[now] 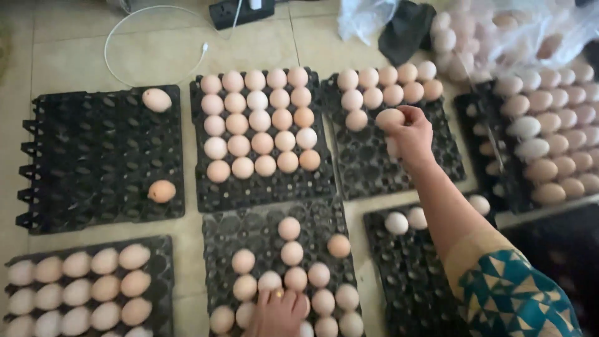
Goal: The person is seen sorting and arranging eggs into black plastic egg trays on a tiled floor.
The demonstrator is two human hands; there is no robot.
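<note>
Head view: right hand [413, 132] pinches an egg [389, 118]; left hand [279, 312] rests spread on eggs [296, 278].

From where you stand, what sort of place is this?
Probably an egg sorting spot on a tiled floor, perhaps at a small shop or farm: black egg trays lie in rows, and the right hand holds an egg over one.

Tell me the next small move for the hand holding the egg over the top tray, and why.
Probably lower the egg in the right hand into the empty cup beside the lone second-row egg of that black tray: the top row looks full, and the second row has just begun.
</note>
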